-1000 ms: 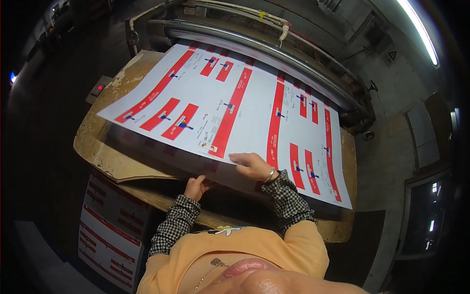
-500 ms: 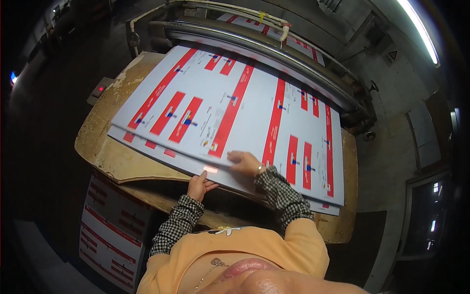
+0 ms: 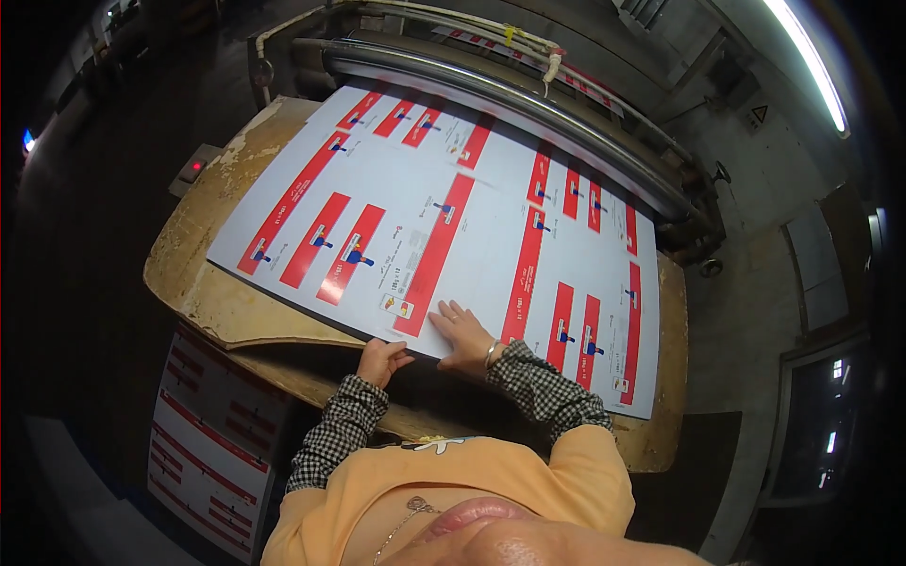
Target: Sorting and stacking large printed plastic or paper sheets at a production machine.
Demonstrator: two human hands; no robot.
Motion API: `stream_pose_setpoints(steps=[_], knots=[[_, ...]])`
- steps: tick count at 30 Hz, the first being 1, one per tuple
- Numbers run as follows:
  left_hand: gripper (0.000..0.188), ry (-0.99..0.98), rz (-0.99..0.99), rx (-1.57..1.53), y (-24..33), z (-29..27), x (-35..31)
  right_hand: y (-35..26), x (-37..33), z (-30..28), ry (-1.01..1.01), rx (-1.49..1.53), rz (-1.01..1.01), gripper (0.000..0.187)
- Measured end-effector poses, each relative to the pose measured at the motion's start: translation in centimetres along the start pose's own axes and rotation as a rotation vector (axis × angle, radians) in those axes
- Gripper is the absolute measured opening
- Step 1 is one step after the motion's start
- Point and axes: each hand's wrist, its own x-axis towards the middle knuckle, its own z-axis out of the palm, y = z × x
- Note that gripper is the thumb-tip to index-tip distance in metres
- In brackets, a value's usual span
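A large white printed sheet (image 3: 368, 212) with red bars and small blue figures lies on the worn board table (image 3: 203, 302). My left hand (image 3: 382, 361) is closed at its near edge, pinching the sheet there. To the right of it, my right hand (image 3: 460, 335) rests palm down on the sheet close to that edge, fingers stretched out. At the far end, another printed sheet (image 3: 401, 118) runs under the long metal roller (image 3: 510, 113) of a machine.
Pipes (image 3: 444, 21) cross above the rollers. A small box with a lit red light (image 3: 196, 167) sits at the table's left edge. Below on the left stands a printed board (image 3: 208, 462). A handwheel (image 3: 711, 268) is at the machine's right end.
The upper sheet has moved away toward the rollers, uncovering the sheet beneath. My right hand has spread its fingers flat on the uncovered sheet; my left hand stays at the near edge.
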Motion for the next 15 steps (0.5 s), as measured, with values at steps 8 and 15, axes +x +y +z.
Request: stream_pose_setpoints(steps=[8,15], knots=[[0.027,0.062,0.019,-0.116,-0.3,0.5,-0.2,0.1,-1.3,-5.0,0.086,0.485,-0.041,0.037],[0.034,0.109,0.031,-0.061,-0.6,0.4,0.6,0.9,-1.4,-0.7,0.048,0.528,-0.009,0.039]])
